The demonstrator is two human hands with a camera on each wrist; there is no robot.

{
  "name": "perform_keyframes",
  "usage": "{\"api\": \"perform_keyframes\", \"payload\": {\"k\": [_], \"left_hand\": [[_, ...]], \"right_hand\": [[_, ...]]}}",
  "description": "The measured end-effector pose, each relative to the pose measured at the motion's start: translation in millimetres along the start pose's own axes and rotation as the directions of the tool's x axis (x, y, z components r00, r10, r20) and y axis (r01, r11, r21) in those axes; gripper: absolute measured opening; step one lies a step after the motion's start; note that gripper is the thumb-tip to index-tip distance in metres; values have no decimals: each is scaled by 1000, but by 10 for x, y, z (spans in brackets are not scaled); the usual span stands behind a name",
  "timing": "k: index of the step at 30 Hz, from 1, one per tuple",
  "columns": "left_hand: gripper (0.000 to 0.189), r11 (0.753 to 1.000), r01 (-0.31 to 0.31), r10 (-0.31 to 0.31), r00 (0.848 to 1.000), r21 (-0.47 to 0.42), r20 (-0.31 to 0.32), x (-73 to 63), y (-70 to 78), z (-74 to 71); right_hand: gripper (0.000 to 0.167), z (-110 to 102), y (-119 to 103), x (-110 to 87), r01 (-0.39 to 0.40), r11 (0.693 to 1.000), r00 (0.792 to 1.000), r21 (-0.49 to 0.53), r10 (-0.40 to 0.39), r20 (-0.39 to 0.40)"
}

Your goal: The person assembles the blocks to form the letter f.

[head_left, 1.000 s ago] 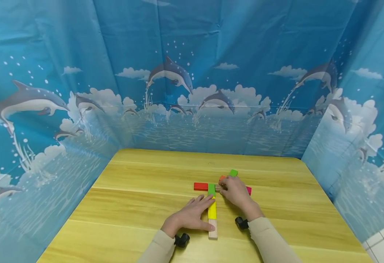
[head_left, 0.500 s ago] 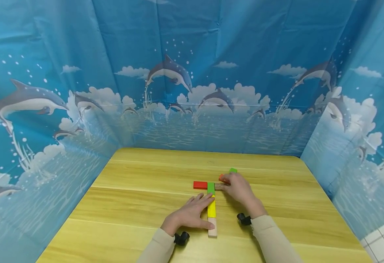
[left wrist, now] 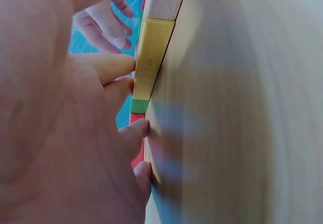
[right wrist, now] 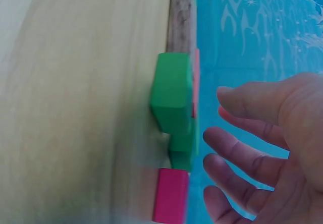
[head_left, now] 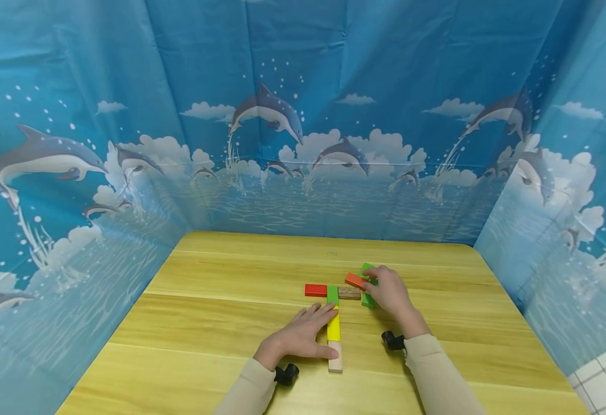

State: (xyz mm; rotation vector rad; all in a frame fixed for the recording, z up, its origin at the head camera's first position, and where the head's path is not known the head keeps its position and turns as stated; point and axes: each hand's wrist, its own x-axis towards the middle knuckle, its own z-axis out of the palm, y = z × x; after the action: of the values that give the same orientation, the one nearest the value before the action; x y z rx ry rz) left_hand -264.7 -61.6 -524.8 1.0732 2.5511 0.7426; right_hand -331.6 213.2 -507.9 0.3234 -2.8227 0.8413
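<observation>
My left hand (head_left: 299, 337) lies with spread fingers over a column of toy blocks. Its index finger touches the yellow block (head_left: 333, 327) and its thumb rests on the pale wooden block (head_left: 336, 363). A green block (head_left: 332, 294) heads the column, between a red block (head_left: 315, 290) and a brown wooden block (head_left: 349, 293). My right hand (head_left: 392, 295) hovers beside an orange block (head_left: 355, 280) and green blocks (head_left: 367, 300). In the right wrist view its fingers (right wrist: 237, 146) are loosely bent, apart from the blocks, holding nothing.
A magenta block (right wrist: 171, 196) shows near the green ones in the right wrist view; my right hand hides it in the head view. The wooden table (head_left: 220, 271) meets a blue dolphin-print curtain (head_left: 292, 207) at the back and sides.
My right hand has shifted right, off the brown block, uncovering more of the orange block and a green block near the brown one's end. My left hand stays in place.
</observation>
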Motion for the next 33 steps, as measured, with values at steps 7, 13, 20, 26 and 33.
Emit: {"api": "perform_keyframes", "payload": {"k": [7, 13, 20, 26, 33], "left_hand": [[88, 1000, 6, -6, 1000, 11, -13, 5, 10, 3], [87, 1000, 10, -10, 1000, 5, -19, -2, 24, -8], [87, 1000, 5, -5, 1000, 3, -10, -4, 30, -11], [87, 1000, 10, -10, 1000, -2, -9, -3, 20, 0], [87, 1000, 12, -12, 1000, -14, -1, -11, 8, -9]], "right_hand": [[31, 37, 24, 25, -2, 999, 1000, -47, 2, -3], [30, 60, 30, 40, 16, 995, 1000, -97, -18, -20], [31, 95, 45, 43, 20, 994, 1000, -105, -22, -12], [33, 88, 51, 49, -3, 995, 1000, -102, 3, 0], [35, 99, 79, 71, -10, 997, 1000, -77, 11, 8]]}}
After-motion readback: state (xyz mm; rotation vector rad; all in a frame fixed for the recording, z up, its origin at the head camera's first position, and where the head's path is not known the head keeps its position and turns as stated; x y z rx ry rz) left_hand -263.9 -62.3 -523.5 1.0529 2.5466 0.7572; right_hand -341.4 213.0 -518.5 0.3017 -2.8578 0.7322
